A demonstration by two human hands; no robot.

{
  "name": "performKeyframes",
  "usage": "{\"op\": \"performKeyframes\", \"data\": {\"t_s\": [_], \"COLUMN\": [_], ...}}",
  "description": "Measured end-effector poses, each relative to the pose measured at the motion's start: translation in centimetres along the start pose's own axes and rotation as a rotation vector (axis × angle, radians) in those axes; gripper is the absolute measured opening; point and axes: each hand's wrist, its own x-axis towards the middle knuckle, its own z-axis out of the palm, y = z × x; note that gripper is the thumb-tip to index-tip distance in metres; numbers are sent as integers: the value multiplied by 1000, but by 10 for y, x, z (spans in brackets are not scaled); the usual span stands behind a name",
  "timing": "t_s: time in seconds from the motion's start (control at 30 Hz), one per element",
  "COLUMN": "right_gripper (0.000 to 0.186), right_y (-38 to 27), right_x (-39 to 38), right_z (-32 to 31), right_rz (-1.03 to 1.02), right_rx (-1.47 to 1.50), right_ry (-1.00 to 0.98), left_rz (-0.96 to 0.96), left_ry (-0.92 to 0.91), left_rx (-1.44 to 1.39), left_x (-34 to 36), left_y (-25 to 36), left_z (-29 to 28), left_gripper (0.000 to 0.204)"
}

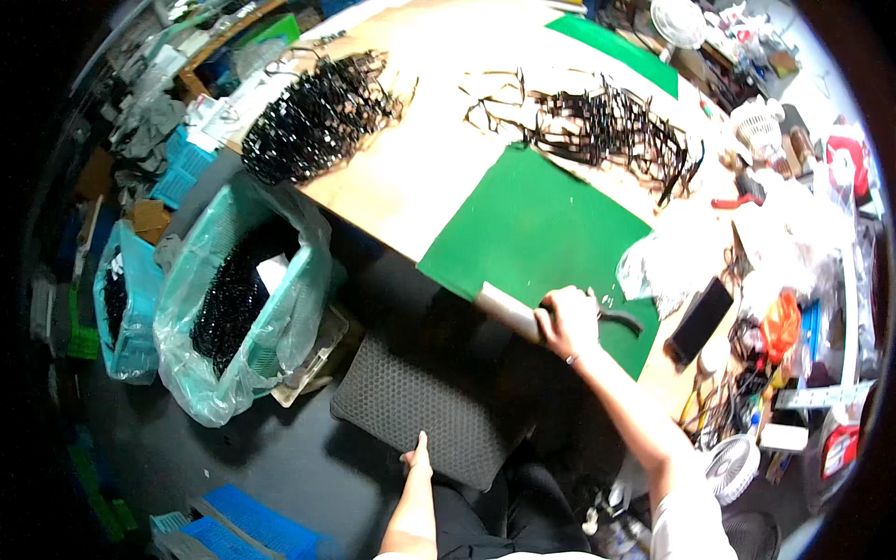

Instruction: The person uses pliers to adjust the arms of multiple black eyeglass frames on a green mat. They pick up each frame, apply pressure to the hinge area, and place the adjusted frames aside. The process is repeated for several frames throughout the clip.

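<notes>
I see the table (387, 201), green mat (523, 219) on it. Dark textured seat (425, 401) below-left of mat; left hand (418, 457) by it, can't tell its grip. Pale cylinder (507, 311) at mat's near edge, right hand (570, 322) clamped on its end. Dark curved-handled tool (623, 320) on mat's right part.

Single head cam, wide fisheye, looks down & fwd from above lap (467, 534); L hand (417, 457) & R hand (571, 319) fairly near, table (425, 145) beyond, white fan (679, 22) farther, upper R; edges bend, corners black
</notes>
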Motion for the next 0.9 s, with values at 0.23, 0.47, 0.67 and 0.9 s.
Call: {"op": "performKeyframes", "data": {"t_s": [0.23, 0.47, 0.67, 0.9], "right_gripper": [13, 14, 11, 17], "right_y": [11, 10, 12, 7], "right_x": [3, -3, 0, 13], "right_z": [8, 13, 7, -4], "right_rz": [-96, -107, -110, -77], "right_rx": [-28, 11, 66, 55], "right_ry": [98, 126, 170, 51], "left_rz": [461, 363, 478, 1207], "left_ry": [93, 55, -285, -405], "left_rx": [409, 197, 242, 16], "left_x": [-63, -57, -127, -246], "left_y": [6, -81, -45, 241], "left_z": [-12, 4, 39, 75], "left_gripper": [67, 56, 54, 40]}}
